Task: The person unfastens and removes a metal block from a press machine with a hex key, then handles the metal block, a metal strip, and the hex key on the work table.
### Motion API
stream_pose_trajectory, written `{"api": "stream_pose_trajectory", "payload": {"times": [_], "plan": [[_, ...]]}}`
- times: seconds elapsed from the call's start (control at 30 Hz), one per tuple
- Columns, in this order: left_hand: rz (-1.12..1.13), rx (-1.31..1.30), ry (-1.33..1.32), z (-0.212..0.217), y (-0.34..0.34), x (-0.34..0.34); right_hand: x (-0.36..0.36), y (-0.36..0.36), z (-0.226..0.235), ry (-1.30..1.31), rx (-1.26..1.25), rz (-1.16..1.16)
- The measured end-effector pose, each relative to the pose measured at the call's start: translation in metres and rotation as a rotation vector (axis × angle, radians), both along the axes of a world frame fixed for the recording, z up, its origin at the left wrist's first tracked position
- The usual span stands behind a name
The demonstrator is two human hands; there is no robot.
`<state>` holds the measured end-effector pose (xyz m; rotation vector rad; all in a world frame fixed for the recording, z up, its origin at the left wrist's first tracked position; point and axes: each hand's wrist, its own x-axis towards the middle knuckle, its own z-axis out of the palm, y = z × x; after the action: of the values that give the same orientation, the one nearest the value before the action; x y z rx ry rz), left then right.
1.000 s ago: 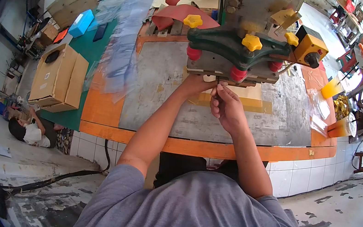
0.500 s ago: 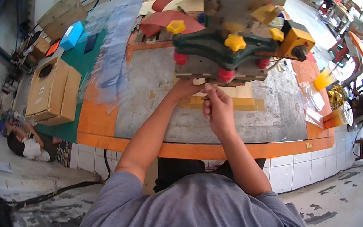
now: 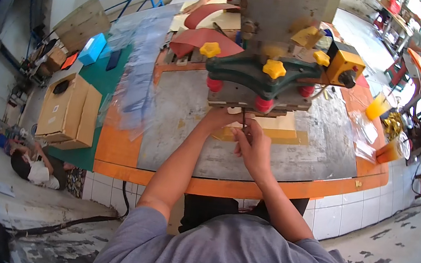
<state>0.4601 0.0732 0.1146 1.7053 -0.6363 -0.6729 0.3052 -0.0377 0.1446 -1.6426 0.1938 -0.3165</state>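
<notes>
Up close, both hands (image 3: 245, 136) pinch a thin dark rod (image 3: 243, 120) over the grey, orange-edged workbench (image 3: 179, 122).

The workbench (image 3: 171, 180) had an orange rim, a white-tiled front and a grey, worn plate across its middle, with a green mat (image 3: 102, 76) covering its left end. On the mat sat a brown cardboard box (image 3: 68, 111) and, farther back, a blue box (image 3: 92, 48), while a run of clear plastic bags (image 3: 139, 81) lay along the seam between mat and grey plate. A green-framed machine with yellow and red knobs (image 3: 266, 77) stood at the middle of the bench, a pale yellow sheet (image 3: 275, 132) lay flat on the plate beneath it, red curved sheets (image 3: 199, 38) lay behind it, and clear packets (image 3: 365, 137) rested near the right edge.
</notes>
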Motion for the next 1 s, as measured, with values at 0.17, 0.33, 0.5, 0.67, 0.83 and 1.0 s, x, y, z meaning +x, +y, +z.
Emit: {"api": "stream_pose_trajectory", "payload": {"times": [0.17,0.33,0.5,0.67,0.83,1.0], "plan": [[0.023,0.092,0.05,0.002,0.004,-0.003,0.0,-0.01,-0.002,-0.025,-0.129,0.027],[0.06,0.286,-0.207,0.008,0.004,-0.002,0.003,-0.021,-0.002,0.095,0.826,0.273],[0.048,0.161,-0.205,-0.017,0.004,0.008,0.015,-0.028,-0.01,0.135,0.971,0.359],[0.095,0.119,-0.31,-0.033,0.004,0.014,0.02,-0.039,-0.014,0.241,1.018,0.427],[0.068,0.067,-0.252,-0.019,0.004,0.007,0.029,-0.049,-0.027,0.303,1.03,0.489],[0.094,0.305,-0.204,-0.006,0.004,0.008,0.034,-0.05,-0.025,0.323,1.026,0.529]]}}
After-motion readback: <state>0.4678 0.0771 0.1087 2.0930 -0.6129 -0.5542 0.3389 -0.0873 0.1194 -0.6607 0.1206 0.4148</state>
